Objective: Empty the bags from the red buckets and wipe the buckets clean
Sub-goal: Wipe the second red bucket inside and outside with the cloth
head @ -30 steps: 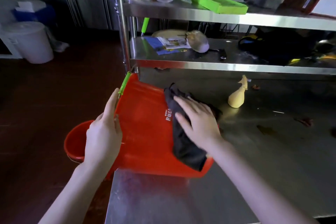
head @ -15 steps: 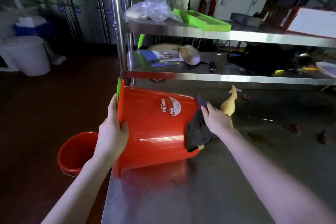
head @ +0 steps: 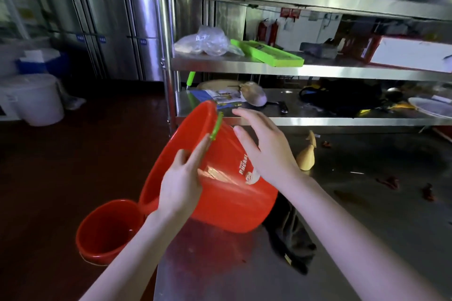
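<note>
A steel table [head: 367, 239] fills the lower right. On it, nearest the viewer, a dark cloth [head: 291, 239] lies crumpled, one end tucked under a bucket; no hand holds it. To the left, on the floor just beside the table, a second bucket [head: 107, 232] stands upright, and no bag shows in the part of its inside that is in view.

The red bucket [head: 227, 193] leans on the table's left edge, with its base on the steel and its mouth turned up and to the left. The left hand [head: 181, 183] pinches the rim, thumb inside and fingers outside, probably to stop it rolling off. The right hand [head: 266, 151] is spread flat by the wall near a printed label (whether the palm touches cannot be told), likely ready to turn the bucket for more wiping.

Behind them a pale yellow object [head: 307, 156] sits on the table. Farther back, steel shelves [head: 318, 71] hold a clear plastic bag [head: 208, 41] and a green tray [head: 266, 54].
</note>
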